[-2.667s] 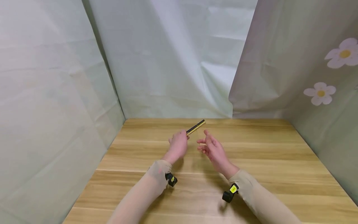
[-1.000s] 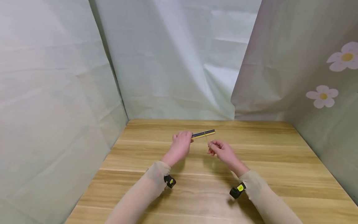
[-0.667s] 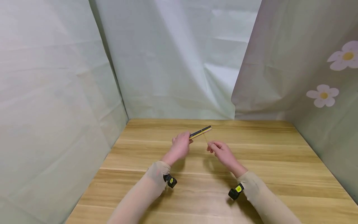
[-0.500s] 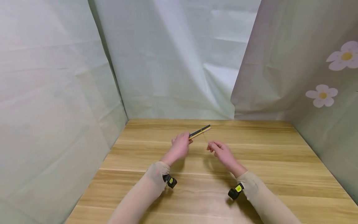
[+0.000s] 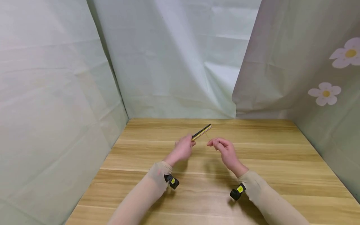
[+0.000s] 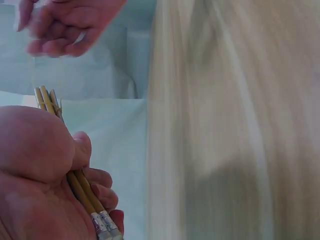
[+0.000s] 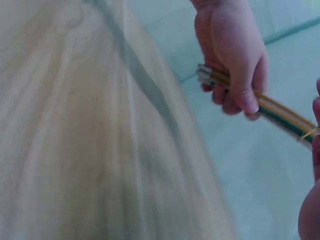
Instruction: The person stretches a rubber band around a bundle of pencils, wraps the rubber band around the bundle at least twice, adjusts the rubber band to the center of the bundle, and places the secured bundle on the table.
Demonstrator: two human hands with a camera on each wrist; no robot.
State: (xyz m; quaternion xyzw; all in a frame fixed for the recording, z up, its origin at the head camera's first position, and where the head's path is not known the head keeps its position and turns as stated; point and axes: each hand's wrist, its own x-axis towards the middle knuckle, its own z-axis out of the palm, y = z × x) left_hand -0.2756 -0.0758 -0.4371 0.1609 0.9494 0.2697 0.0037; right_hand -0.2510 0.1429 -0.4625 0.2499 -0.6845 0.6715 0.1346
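My left hand grips a small bundle of pencils, held above the table and slanting up to the far right. In the left wrist view the pencils pass between thumb and fingers, their silver ferrules near the palm. A thin yellowish rubber band is wound round the bundle's far part. From there a strand stretches toward my right hand, whose thumb and fingertips appear to pinch it just right of the pencils. The right fingertips are partly cut off in the right wrist view.
The wooden table spreads below both hands. Pale cloth hangs along the back, with more sheets at left and right; white flowers are printed on the right one. Black wrist cameras sit at both cuffs.
Earlier the right fingers were spread beside the bundle; then they drew together on the band and pulled a strand. Now the right hand is slightly higher, and the bundle tilts a little more steeply.
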